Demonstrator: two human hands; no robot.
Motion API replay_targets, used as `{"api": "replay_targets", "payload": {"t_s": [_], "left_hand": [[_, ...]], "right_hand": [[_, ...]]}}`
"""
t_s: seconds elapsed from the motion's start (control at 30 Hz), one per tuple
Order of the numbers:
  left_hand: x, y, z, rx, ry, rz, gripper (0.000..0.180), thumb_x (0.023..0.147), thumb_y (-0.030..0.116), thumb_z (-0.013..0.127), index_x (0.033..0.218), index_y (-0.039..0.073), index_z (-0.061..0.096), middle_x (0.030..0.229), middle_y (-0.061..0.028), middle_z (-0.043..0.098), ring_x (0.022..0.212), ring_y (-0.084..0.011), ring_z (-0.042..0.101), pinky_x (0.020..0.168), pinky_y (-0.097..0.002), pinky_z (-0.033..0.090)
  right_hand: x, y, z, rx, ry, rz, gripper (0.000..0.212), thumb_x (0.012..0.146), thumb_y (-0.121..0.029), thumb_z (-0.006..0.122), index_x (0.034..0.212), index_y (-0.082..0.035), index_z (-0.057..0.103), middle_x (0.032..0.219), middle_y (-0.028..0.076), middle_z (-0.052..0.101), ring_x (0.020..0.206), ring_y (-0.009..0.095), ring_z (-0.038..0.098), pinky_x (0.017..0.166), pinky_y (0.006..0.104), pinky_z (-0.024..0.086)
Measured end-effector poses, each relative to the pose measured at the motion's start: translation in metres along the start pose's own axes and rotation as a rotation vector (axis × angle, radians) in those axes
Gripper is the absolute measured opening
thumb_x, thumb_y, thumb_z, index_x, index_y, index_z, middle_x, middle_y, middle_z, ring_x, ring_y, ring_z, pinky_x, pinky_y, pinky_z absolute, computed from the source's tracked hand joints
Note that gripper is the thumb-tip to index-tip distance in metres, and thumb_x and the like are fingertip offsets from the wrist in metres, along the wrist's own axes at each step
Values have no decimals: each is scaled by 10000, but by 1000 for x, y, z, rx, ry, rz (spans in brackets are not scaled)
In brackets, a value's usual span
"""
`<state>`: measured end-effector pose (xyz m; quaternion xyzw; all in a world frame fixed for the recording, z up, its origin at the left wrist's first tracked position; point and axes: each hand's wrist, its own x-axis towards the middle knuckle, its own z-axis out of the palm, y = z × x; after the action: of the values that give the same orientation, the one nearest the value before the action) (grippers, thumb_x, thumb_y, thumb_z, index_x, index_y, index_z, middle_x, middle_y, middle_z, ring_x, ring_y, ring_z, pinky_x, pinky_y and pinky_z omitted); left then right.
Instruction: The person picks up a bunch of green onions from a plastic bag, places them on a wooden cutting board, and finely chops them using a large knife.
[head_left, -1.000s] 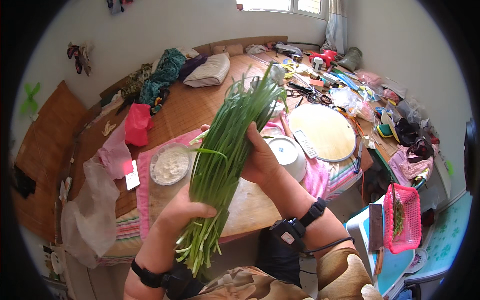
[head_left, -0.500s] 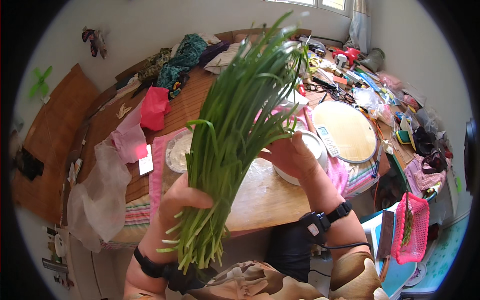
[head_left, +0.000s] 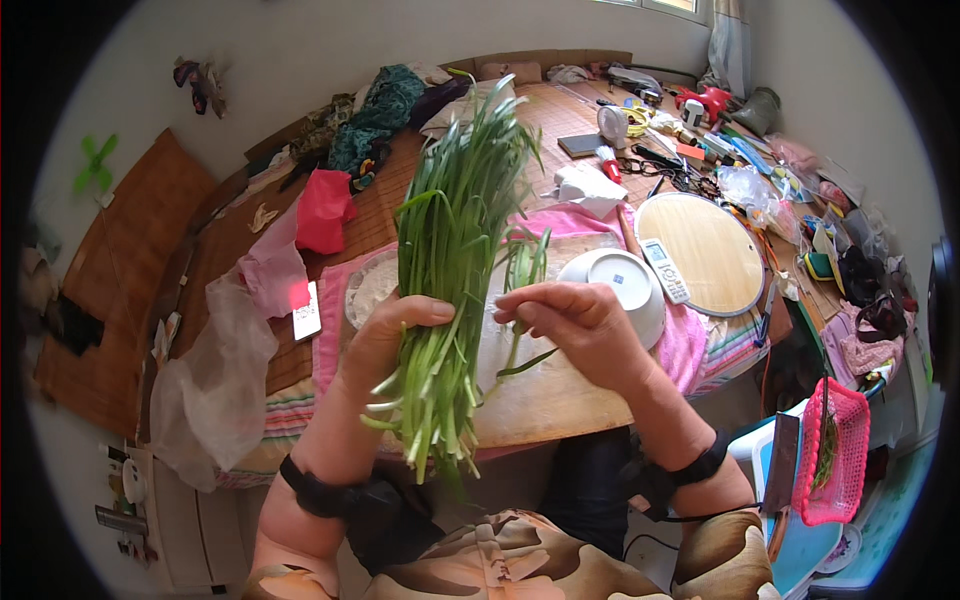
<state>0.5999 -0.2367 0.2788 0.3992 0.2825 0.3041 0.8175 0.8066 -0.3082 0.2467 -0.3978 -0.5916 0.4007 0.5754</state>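
Observation:
A thick bunch of garlic chives (head_left: 455, 225) stands nearly upright before me, pale cut ends down and leaves up. Around its lower half my left hand (head_left: 385, 340) is closed, thumb across the front. To the right of the bunch, my right hand (head_left: 575, 325) pinches a few loose chive leaves (head_left: 524, 268) between thumb and fingertips. These leaves hang apart from the main bunch, with one bent stalk below the fingers. Beneath both hands lies a floury wooden board (head_left: 545, 405). An upturned white bowl (head_left: 622, 282) rests just beyond my right hand.
A round wooden lid (head_left: 700, 250) with a white remote control (head_left: 665, 270) on it lies at the right. A phone (head_left: 307, 312) and a clear plastic bag (head_left: 215, 370) are at the left. A pink basket (head_left: 838, 450) holds greens at the lower right. Clutter covers the far right.
The bunch has come down and become more upright. My right hand has moved from behind the leaves to their right side and now pinches a few stalks drawn away from the bunch.

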Motion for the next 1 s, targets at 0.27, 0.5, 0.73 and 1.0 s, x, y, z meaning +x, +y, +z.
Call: {"api": "replay_targets", "payload": {"t_s": [0.27, 0.5, 0.73, 1.0], "left_hand": [[26, -30, -37, -27, -108, -118, 243, 801, 193, 579, 935, 3, 650, 816, -98, 671, 679, -179, 642, 622, -281, 528], [20, -50, -18, -191, 4, -15, 291, 826, 205, 547, 988, -27, 616, 916, -140, 664, 827, -241, 635, 794, -330, 517], [23, -54, -5, -3, -272, 93, 365, 826, 233, 553, 1079, -30, 573, 982, -158, 646, 844, -252, 639, 748, -347, 536], [36, -58, -7, -137, -172, -31, 466, 801, 173, 542, 1208, -54, 547, 1109, -179, 636, 962, -262, 634, 880, -345, 511]], "right_hand": [[-8, -2, 12, -417, 55, -358, 101, 826, -61, 648, 881, -34, 568, 715, 117, 577, 611, 237, 582, 575, 327, 477], [-6, 0, 18, -301, -53, -169, 79, 703, -81, 567, 731, -7, 576, 637, 149, 593, 623, 310, 601, 595, 380, 476], [-8, 18, 15, -246, -30, -66, 126, 711, -89, 575, 764, 20, 607, 636, 135, 603, 584, 236, 597, 574, 345, 485], [-26, 11, -13, 350, -254, 390, 102, 865, -99, 570, 871, -4, 607, 647, 34, 609, 526, 98, 589, 471, 232, 479]]}}
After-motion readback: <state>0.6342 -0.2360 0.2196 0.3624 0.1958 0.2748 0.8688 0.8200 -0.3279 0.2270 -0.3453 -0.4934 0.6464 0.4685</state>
